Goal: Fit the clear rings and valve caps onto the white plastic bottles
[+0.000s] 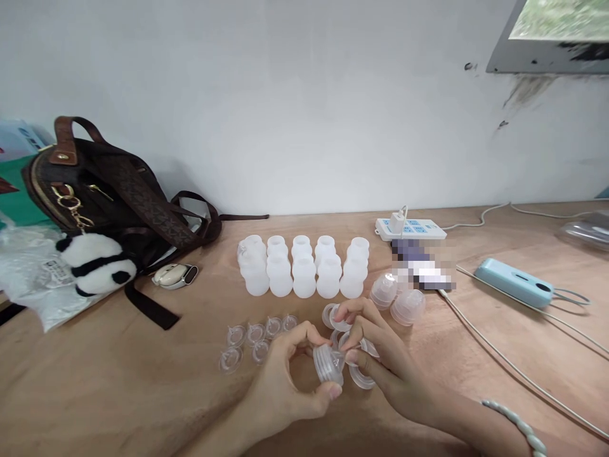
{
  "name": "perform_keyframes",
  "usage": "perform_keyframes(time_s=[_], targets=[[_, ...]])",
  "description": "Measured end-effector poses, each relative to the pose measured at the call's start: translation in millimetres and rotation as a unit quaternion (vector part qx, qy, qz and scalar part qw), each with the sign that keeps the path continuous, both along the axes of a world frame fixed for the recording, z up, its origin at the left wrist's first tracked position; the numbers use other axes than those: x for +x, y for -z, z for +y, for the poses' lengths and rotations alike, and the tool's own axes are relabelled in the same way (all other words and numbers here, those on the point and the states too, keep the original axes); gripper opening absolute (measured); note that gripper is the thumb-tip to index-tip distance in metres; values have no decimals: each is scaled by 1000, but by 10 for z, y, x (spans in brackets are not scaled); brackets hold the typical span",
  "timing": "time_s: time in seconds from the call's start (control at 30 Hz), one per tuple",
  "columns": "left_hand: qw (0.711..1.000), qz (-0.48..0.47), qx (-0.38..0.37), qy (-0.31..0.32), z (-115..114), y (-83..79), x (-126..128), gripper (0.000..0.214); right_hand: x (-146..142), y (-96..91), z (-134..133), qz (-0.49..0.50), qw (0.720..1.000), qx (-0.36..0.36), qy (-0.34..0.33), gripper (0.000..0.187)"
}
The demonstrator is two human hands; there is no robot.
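Note:
A clear threaded collar with a soft silicone nipple (328, 365) is gripped between the thumb and fingers of my left hand (287, 376), its tip turned to the right. My right hand (384, 350) has its thumb and fingertips closed at the nipple's pointed end. Partly hidden under that hand lie several clear rings (362, 377). To the left, several small clear nipples (231, 359) sit base down on the table. Beyond both hands stand rows of frosted white bottles (304, 279). Clear domed caps (408, 307) rest right of the bottles.
A dark backpack (118, 190) with a panda plush (98, 263) stands at left, near a beige mouse-like item (170, 275). At right are a power strip (428, 230), a blue power bank (514, 282) and white cables (495, 355). A wall (304, 127) borders the table's back.

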State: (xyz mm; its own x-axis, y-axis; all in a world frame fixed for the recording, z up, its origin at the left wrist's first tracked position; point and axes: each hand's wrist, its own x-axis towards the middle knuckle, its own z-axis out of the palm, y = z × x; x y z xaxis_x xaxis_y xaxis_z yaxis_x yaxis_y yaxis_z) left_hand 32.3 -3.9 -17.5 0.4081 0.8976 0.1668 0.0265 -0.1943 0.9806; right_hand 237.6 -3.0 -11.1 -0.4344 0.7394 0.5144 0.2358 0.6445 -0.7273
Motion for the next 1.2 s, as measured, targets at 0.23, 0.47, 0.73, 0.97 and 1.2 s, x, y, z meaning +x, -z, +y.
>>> perform_keyframes(time_s=[0.23, 0.47, 0.73, 0.97, 1.2], targets=[[999, 13, 22, -35, 11, -69, -65, 30, 10, -11, 16, 78, 995, -66, -7, 21], [999, -5, -35, -2, 61, -168, -55, 31, 133, -113, 112, -6, 999, 18, 32, 13], [999, 46, 4, 21, 4, -226, -50, 41, 59, -128, 27, -124, 982, 145, -16, 33], [892, 144, 284, -320, 461, -720, -661, 11, 89, -90, 57, -29, 989, 133, 57, 34], [896, 276, 268, -223, 1423, -637, -1355, 21, 71, -27, 108, -22, 991, 112, 66, 33]])
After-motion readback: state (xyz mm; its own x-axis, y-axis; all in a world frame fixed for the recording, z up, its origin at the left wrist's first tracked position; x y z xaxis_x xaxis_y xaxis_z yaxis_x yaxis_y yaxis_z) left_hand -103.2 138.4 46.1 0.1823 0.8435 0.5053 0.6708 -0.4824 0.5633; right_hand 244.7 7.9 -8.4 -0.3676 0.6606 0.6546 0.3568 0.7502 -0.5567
